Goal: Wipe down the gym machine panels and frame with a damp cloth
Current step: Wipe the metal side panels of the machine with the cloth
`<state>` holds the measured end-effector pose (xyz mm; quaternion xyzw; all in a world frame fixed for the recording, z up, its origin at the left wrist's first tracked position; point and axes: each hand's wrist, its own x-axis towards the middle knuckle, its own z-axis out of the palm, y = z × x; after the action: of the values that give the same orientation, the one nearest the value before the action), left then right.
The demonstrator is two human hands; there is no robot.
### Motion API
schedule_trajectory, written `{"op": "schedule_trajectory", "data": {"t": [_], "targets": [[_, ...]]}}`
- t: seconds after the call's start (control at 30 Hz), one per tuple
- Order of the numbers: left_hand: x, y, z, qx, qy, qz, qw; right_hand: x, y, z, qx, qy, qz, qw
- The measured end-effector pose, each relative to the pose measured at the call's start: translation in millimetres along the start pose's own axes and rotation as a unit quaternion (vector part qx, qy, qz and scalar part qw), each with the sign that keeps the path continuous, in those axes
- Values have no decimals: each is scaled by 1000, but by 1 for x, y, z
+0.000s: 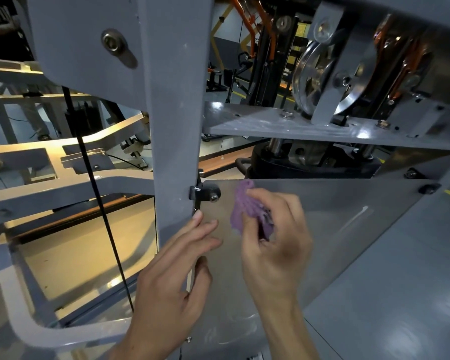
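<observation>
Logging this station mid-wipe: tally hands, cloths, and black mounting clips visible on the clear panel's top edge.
Hands: 2, left hand and right hand
Purple cloth: 1
Black clips: 3
Total: 6

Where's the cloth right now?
In the head view, the purple cloth is bunched in the right hand, against the upper part of the panel, just right of the bolt and the left hand.

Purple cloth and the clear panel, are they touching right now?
Touching. In the head view the right hand presses the bunched purple cloth flat against the clear panel, with no gap visible between them.
</observation>
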<state>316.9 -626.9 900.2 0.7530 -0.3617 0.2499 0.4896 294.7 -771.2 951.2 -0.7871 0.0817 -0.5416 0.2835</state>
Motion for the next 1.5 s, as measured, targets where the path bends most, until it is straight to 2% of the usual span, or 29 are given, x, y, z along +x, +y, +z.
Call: {"op": "schedule_trajectory", "data": {"t": [0.2, 0.4, 0.53, 0.63, 0.73, 0.8, 0.87, 0.93, 1.07, 1.27, 1.43, 1.5], "targets": [[3, -2, -2, 2, -10, 6, 1000, 17, 29, -22, -17, 102, 35, 994], [4, -4, -1, 4, -8, 13, 1000, 8, -11, 1, -12, 2, -7, 1000], [6, -7, -3, 5, -10, 17, 1000, 32, 13, -21, -24, 79, 6, 997], [5, -10, -2, 7, -8, 22, 1000, 41, 17, -23, -61, 79, 8, 995], [7, -11, -2, 10, -6, 26, 1000, 28, -11, -2, -64, 24, -62, 996], [8, -11, -2, 10, -3, 26, 1000, 20, -30, 10, -44, -44, -73, 995], [9, -11, -2, 7, 2, 29, 1000, 22, -32, 10, -31, -75, -78, 994], [8, -12, -2, -2, 2, 31, 1000, 28, -18, 0, -38, -41, -92, 994], [8, -12, -2, 1, -1, 37, 999, 34, -1, -10, -65, 35, -54, 996], [10, -13, -2, 2, 8, 44, 999, 18, -39, 16, -12, -96, -97, 991], [10, -13, -3, -9, 8, 37, 999, 27, -7, -7, 11, -5, -119, 993], [10, -12, -3, -8, 5, 40, 999, 24, -12, -2, 17, 4, -127, 992]]}}
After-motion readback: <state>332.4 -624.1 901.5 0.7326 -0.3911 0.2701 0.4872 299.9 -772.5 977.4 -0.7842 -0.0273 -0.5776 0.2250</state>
